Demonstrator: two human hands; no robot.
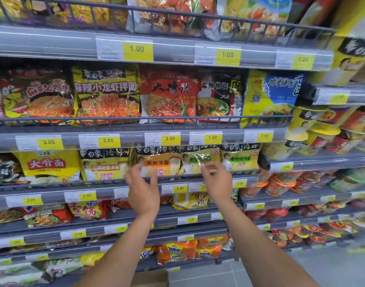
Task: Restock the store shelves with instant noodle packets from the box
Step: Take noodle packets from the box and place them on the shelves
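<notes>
Both my hands are raised in front of the third shelf from the top. My left hand is empty, fingers loosely spread, just below an orange-and-yellow noodle packet standing on that shelf. My right hand is also empty, fingers loosely curved, in front of a yellow-green packet. Neither hand grips a packet. A corner of the brown cardboard box shows on the floor between my forearms.
Grey shelves with wire rails hold rows of noodle packets, with yellow price tags along the edges. Cup noodles fill the shelves at the right. Grey floor tiles lie at the lower right.
</notes>
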